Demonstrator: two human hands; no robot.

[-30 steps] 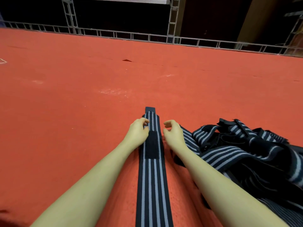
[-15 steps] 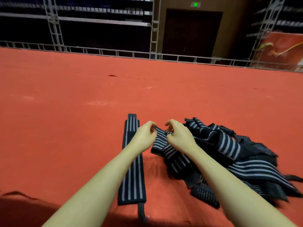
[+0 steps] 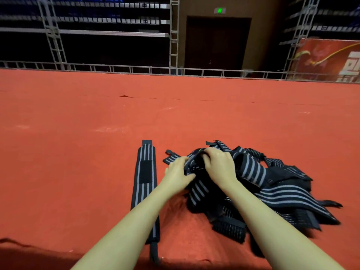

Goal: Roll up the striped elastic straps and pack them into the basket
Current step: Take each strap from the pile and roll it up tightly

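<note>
Both hands reach into a tangled pile of striped elastic straps (image 3: pixel 272 184) on the red floor (image 3: pixel 78 152). The left hand (image 3: pixel 178 173) and right hand (image 3: pixel 220 165) each grip a strap. One flat strap (image 3: pixel 145 184) lies unrolled at left. No basket is visible; nothing appears rolled yet.

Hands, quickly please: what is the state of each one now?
Left hand: closed, gripping a striped strap at the edge of the pile of straps.
Right hand: closed, gripping a strap on top of that pile.
</note>
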